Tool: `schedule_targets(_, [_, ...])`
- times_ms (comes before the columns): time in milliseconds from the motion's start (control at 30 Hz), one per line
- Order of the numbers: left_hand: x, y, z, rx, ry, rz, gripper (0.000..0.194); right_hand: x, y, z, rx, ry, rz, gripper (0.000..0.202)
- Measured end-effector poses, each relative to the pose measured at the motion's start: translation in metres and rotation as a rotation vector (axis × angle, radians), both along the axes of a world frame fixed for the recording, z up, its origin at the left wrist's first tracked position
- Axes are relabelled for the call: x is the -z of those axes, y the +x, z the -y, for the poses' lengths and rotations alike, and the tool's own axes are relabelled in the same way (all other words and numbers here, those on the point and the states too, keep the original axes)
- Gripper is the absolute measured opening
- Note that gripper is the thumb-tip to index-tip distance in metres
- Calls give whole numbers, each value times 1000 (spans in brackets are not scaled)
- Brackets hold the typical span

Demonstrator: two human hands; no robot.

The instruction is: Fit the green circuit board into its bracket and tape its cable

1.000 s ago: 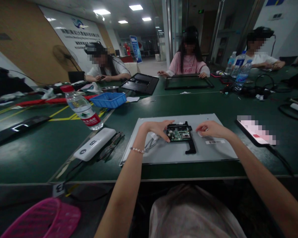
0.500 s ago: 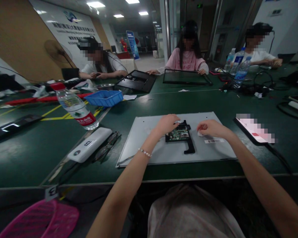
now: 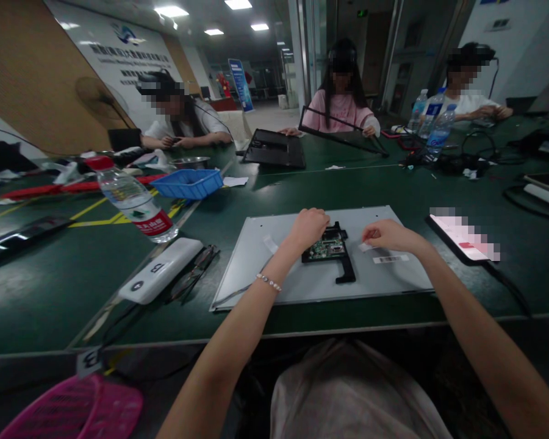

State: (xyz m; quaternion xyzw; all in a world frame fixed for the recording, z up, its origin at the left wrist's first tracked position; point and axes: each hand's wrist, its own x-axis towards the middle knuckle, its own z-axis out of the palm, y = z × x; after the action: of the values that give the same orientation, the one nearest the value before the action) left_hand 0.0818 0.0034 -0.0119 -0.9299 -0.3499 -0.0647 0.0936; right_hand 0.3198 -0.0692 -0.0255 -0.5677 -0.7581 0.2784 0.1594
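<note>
Green circuit board half-hidden under the curled left hand — right hand pinches something unclear.

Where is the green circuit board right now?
Head view, centre: the circuit board lies in a black bracket on the grey panel, under the left hand, with the right hand just to its right.
</note>
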Motion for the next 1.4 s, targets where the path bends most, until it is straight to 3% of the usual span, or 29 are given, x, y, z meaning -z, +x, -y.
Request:
schedule_targets(467, [7,4,-2,-20,-51,59,26,3,6,-4,-22,-27,5,16])
schedule_targets(667, [5,3,-2,-19,-54,78,24,-7,4,1,-42,-100,-159,18])
schedule_targets(1033, [-9,-2,1,-29,-30,173,28,-15,-10,8,109,-153,-417,21])
schedule_targets(1133, [-17,-2,7,53,-114,305,28,-14,-16,8,110,-176,-404,20])
schedule_targets(1233, [-23,1,14,229,-261,408,31,-10,-19,8,93,-167,-402,18])
schedule_targets(1400, [-26,8,27,457,-507,399,34,1,-22,5,82,-143,-392,18])
